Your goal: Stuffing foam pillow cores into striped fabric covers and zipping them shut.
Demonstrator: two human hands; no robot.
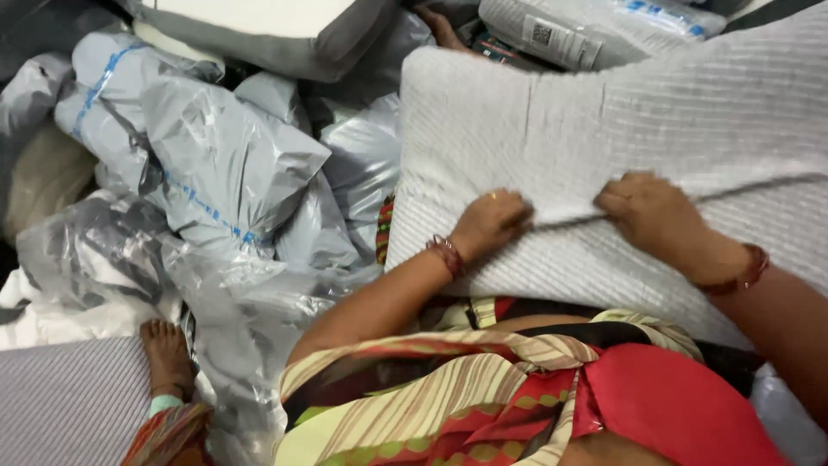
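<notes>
A large white ribbed pillow (pixel 604 121) lies across my lap, its cover textured with fine lines. My left hand (pixel 490 223) grips a fold of the cover near the pillow's lower middle, fingers closed on the fabric. My right hand (pixel 649 216) pinches the same fold a little to the right. Both wrists wear red bangles. My striped and red garment (pixel 517 388) fills the lower part of the view.
Several grey plastic mailer bags (pixel 216 164) are piled at the left and behind. A grey-and-white cushion (pixel 259 30) sits at the top. Another person's foot (pixel 168 354) rests on a grey ribbed surface (pixel 69 401) at lower left. A hand (pixel 442 28) shows at the top.
</notes>
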